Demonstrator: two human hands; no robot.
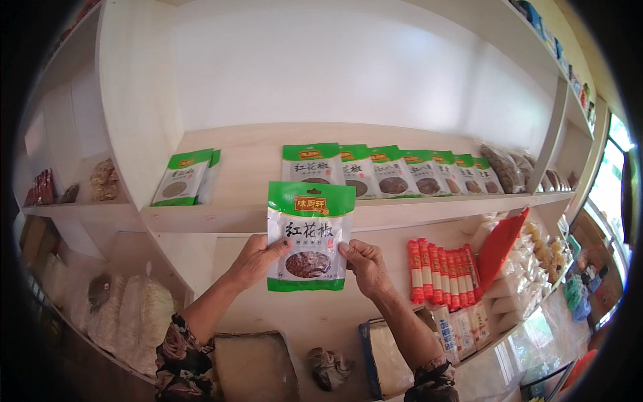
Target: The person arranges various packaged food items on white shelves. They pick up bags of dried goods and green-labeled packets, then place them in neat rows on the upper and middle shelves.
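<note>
Between my two hands is a green and white spice packet (310, 236), upright, with a hang hole at its top and a window showing dark red-brown peppercorns. My left hand (258, 259) pinches its left edge, thumb on the front. On the right edge my right hand (367, 264) grips the same way. Just behind it, a similar spice packet (310, 163) leans on the pale wooden shelf (241, 213), its lower part hidden. More green-topped packets (429, 178) stand in a row to the right. Two others (182, 178) overlap near the left divider.
Red-wrapped noodle bundles (442, 274) lie on the lower shelf at right, beside a red sheet (502, 254) and clear bags of white goods (520, 286). Below my hands are an open box (253, 367), a crumpled cloth-like item (329, 368) and another box (389, 357). An upright divider (133, 100) stands left.
</note>
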